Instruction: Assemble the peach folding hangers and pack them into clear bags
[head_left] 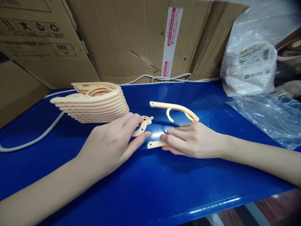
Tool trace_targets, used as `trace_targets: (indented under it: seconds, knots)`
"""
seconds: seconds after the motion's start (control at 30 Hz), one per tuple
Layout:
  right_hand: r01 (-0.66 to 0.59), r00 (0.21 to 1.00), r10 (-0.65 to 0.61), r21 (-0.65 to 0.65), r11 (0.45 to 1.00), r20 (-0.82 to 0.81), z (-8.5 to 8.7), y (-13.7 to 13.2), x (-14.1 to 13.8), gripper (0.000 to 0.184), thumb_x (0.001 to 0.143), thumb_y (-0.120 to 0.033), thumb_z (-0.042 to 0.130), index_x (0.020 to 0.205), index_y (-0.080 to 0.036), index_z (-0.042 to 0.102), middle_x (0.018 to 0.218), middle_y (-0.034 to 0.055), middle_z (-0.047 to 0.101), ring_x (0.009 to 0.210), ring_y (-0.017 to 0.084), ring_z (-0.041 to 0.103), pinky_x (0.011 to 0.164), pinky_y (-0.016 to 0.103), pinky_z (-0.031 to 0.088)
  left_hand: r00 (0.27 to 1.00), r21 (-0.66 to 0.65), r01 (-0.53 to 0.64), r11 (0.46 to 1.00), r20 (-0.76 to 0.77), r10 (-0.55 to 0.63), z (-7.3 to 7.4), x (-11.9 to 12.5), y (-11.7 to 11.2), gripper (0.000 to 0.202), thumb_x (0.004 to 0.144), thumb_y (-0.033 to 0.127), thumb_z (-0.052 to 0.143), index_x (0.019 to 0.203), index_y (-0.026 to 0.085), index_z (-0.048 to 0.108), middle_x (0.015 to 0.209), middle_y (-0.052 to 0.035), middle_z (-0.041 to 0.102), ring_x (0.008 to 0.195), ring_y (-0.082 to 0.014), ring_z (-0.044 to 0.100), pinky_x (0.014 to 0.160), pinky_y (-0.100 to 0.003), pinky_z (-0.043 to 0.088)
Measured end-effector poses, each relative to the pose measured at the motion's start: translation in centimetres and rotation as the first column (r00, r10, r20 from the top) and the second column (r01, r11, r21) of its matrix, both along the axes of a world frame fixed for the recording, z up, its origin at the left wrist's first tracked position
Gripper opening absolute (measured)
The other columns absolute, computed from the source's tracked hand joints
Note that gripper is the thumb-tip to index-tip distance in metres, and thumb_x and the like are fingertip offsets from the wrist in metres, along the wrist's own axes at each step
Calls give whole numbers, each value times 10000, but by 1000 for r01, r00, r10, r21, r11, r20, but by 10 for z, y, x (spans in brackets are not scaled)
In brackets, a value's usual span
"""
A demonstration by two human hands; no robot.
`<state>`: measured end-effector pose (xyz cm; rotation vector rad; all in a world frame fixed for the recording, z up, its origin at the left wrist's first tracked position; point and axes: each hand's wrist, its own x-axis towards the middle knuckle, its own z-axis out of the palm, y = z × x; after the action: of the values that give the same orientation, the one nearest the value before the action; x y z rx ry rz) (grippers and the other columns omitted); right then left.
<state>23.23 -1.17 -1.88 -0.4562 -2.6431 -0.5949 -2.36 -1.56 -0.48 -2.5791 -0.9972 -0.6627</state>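
Observation:
My left hand is closed with thumb and fingers around a cream plastic folding hanger part. Its curved end, with small holes, sticks out past my fingertips, and a second tip shows just behind it. My right hand pinches a cream hanger arm whose holed end points left, towards my left hand; the rest is under my fingers. The two held parts are apart. Beyond my right hand lies another hanger piece with a hook. Behind my left hand stands a neat stack of folded cream hangers.
The blue tabletop runs under everything. Cardboard boxes form a wall at the back, with a white cable along the table's back and left. Clear plastic bags with a label fill the right rear.

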Motion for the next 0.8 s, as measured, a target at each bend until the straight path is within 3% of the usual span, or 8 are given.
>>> trace_targets:
  seconds: [0.2, 0.33, 0.53, 0.8]
  knots:
    - [-2, 1000, 3, 28, 1000, -6, 0, 1, -1, 252, 1091, -259, 448, 972, -171, 653, 661, -49, 614, 499, 88, 519, 490, 273, 379, 993, -99, 115, 988, -24, -118, -3, 2, 0, 264, 1097, 325, 339, 1001, 196, 550, 859, -19, 692, 661, -169, 670, 533, -267, 418]
    - [12, 999, -12, 7, 1000, -37, -1, 2, 0, 254, 1098, -267, 433, 1024, -154, 648, 680, -42, 634, 517, 92, 564, 496, 277, 369, 992, -123, 116, 986, -42, -122, -6, 2, -1, 278, 1095, 292, 315, 1012, 189, 559, 880, -31, 708, 743, -194, 706, 564, -282, 441]
    - [64, 994, -63, 11, 998, -87, 0, 0, 1, 289, 1116, -305, 388, 1030, -171, 629, 739, -46, 686, 491, 80, 562, 448, 279, 329, 992, -160, 122, 980, -1, -124, -14, -2, 0, 328, 1113, 302, 242, 1042, 203, 546, 899, -15, 713, 724, -184, 692, 542, -296, 412]
    - [85, 987, -85, -6, 996, -135, 1, -3, 2, 304, 1112, -353, 413, 1094, -157, 645, 767, -43, 715, 617, 84, 678, 524, 270, 412, 987, -286, 163, 944, 54, -154, -10, -3, -2, 312, 1106, 287, 277, 1034, 207, 571, 772, 49, 644, 604, -150, 607, 535, -291, 397]
